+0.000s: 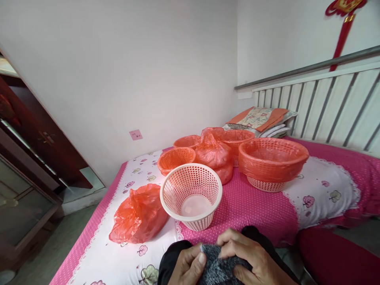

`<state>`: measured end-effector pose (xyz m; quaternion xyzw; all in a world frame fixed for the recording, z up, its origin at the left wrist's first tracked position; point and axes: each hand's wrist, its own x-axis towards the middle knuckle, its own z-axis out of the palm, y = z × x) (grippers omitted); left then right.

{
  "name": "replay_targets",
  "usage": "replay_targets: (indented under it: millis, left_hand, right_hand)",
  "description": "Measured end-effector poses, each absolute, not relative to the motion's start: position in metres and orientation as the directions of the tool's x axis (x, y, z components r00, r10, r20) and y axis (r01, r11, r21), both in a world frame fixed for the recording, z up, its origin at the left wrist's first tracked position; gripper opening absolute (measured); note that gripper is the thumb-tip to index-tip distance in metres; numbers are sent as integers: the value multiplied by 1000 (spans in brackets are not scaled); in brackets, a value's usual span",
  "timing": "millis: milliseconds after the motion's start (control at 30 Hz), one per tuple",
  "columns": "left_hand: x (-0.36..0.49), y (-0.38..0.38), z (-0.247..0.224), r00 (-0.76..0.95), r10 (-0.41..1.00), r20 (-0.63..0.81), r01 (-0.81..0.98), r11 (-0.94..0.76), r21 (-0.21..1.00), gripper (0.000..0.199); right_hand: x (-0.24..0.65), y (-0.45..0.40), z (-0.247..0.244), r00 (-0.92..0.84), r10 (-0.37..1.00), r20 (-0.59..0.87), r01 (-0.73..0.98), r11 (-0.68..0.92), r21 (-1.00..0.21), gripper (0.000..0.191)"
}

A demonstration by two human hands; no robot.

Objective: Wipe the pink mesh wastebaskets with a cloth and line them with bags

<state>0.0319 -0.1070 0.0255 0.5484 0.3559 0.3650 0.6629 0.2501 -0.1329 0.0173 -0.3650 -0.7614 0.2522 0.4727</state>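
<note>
At the bottom of the head view I hold a fuzzy dark grey knitted piece (218,267) over my lap. My left hand (187,266) pinches its left edge between thumb and fingers, where a small white bit shows. Curled over the right part of the piece, my right hand (251,253) grips it with fingers and thumb. The lower part of the piece is cut off by the frame, so its full shape is hidden. Just beyond my hands stands a pale pink plastic basket (190,192) with an open top.
A tied red plastic bag (139,215) lies left of the pale basket. Behind are red-lined baskets (273,158) and another full red bag (215,154). Folded cloths (261,118) are stacked by the white headboard (335,103). A pink bedspread (252,206) lies underneath; a dark red seat (335,253) is at right.
</note>
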Motion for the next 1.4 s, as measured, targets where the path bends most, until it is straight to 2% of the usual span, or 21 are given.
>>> replay_targets:
  millis: [67,133,200,267,333,400,467,567,700,833,1000,1267,1333,1400]
  left_hand:
    - [31,-99,22,526,848,-66,-58,114,992,54]
    - [31,-94,22,491,871,-9,3,9,1000,50]
    - [30,-93,26,356,927,116,127,-171,977,42]
    - [28,-94,28,201,936,289,270,-337,902,33]
    - [27,-96,26,86,897,434,362,-434,825,29]
    - [27,-97,19,71,859,508,395,-492,776,27]
    - [29,-99,14,141,842,520,394,-530,751,24]
    - [32,-102,16,305,831,466,358,-553,752,23]
    - [35,-108,33,408,807,427,332,-567,754,25]
    - [33,-110,35,430,777,460,316,-607,729,29]
    - [31,-112,17,384,821,423,314,-547,776,37]
    - [30,-117,5,365,837,408,244,-509,825,44]
    - [29,-118,3,321,834,448,254,-532,808,40]
    - [28,-118,4,362,805,470,248,-569,784,38]
  right_hand:
    - [251,-132,11,-301,802,517,342,596,-726,51]
    - [251,-132,6,-311,799,515,359,601,-714,51]
    - [251,-131,4,-318,777,544,362,630,-687,48]
    - [250,-130,7,-335,734,592,338,679,-651,42]
    - [247,-130,13,-347,697,628,312,717,-623,40]
    - [243,-132,20,-342,698,630,351,716,-603,42]
    - [239,-136,24,-309,712,630,452,693,-562,43]
    - [238,-139,23,-270,729,630,584,644,-495,43]
    - [239,-142,17,-273,753,599,630,610,-480,43]
    - [238,-144,20,-281,762,583,604,613,-510,41]
    - [237,-143,23,-281,780,559,548,609,-574,37]
    - [239,-147,26,-327,757,565,523,643,-559,33]
    - [237,-149,24,-322,753,574,536,644,-545,30]
    - [235,-148,19,-296,758,581,577,627,-523,31]
